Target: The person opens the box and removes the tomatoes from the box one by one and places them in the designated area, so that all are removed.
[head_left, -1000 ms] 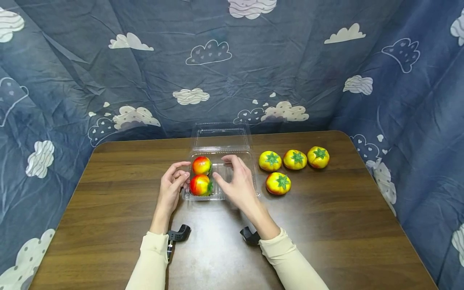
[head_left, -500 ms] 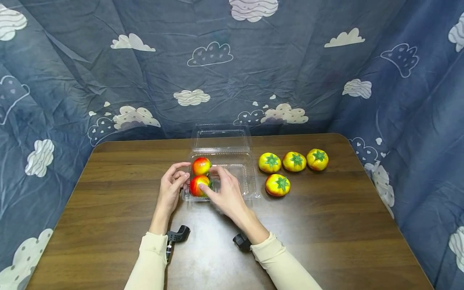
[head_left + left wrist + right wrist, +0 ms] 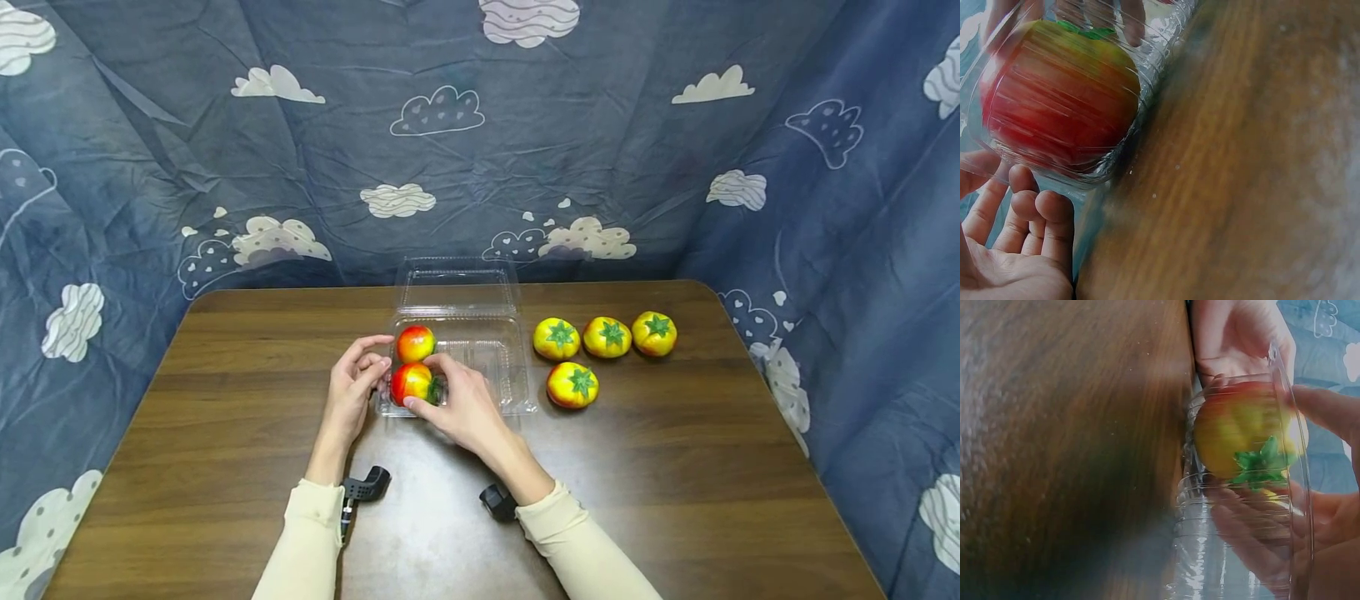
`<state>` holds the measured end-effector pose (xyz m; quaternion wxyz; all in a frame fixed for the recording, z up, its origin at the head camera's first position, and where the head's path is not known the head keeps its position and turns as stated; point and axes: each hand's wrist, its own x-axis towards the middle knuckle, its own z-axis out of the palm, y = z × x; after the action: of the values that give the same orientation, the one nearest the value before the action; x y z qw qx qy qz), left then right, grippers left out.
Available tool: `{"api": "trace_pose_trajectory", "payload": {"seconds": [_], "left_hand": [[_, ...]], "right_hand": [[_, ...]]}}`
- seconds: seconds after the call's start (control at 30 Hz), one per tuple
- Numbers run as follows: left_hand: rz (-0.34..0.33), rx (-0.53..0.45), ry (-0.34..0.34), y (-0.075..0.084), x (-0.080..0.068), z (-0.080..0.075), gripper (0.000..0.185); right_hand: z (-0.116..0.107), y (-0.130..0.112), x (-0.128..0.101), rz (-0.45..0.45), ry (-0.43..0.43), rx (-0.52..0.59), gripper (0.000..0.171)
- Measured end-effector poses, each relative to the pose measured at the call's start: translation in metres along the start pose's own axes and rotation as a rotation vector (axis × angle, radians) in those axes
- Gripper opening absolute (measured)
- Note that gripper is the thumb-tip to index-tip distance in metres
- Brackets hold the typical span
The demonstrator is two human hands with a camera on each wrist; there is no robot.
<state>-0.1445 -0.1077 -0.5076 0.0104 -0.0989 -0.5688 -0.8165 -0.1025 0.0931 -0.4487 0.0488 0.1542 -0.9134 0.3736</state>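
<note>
Looks like mid box-filling: right hand (image 3: pixel 459 402) grips the near tomato (image 3: pixel 412 382) in the clear box (image 3: pixel 517 392), front-left pocket. Left hand (image 3: pixel 354 393), loosely curled, touches the box's 9 o'clock wall. Next it'd need seating, then the loose tomatoes (image 3: pixel 572 384) at 3 o'clock

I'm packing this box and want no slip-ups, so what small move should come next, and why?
Probably let the right hand release the near tomato and lift out. It already sits in the box in front of the far tomato, and the left hand rests at the box's left edge. Four tomatoes lie outside, to the right.
</note>
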Motion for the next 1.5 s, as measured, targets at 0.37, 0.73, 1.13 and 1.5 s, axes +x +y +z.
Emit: {"api": "trace_pose_trajectory", "payload": {"seconds": [0.37, 0.73, 1.13, 1.5], "left_hand": [[0.005, 0.013, -0.001, 0.0044, -0.001, -0.0007, 0.036], [0.02, 0.03, -0.01, 0.004, -0.0002, -0.001, 0.032], [0.024, 0.072, -0.004, 0.0047, -0.0017, 0.0005, 0.036], [0.017, 0.057, -0.018, 0.0042, -0.0014, -0.0001, 0.035]], "right_hand": [[0.0025, -0.0017, -0.0018, -0.003, -0.029, -0.089, 0.062], [0.0024, -0.0023, -0.0018, 0.042, -0.068, -0.116, 0.066], [0.0021, -0.0032, -0.002, 0.01, -0.102, -0.131, 0.065], [-0.0054, -0.0019, -0.0008, -0.008, -0.063, 0.006, 0.064]]}}
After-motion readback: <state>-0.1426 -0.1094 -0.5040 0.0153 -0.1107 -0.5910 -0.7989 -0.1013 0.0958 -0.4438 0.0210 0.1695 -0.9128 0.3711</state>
